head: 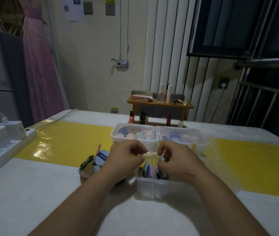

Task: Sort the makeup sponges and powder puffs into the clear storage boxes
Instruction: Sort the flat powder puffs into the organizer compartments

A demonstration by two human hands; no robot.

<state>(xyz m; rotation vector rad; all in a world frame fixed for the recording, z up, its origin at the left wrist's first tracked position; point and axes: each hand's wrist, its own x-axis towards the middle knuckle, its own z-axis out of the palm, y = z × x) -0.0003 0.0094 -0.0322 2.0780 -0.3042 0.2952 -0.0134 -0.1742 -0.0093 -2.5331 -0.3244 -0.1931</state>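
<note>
our left hand [125,155] and right hand [174,159] curl above the near clear box [152,186]; any hold, we cannot tell. loose puffs [99,160] lie left, nearer the left hand.

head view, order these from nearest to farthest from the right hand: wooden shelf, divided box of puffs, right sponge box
1. divided box, directly under the right hand
2. right sponge box, just beyond the hand
3. wooden shelf, far back near the wall
</note>
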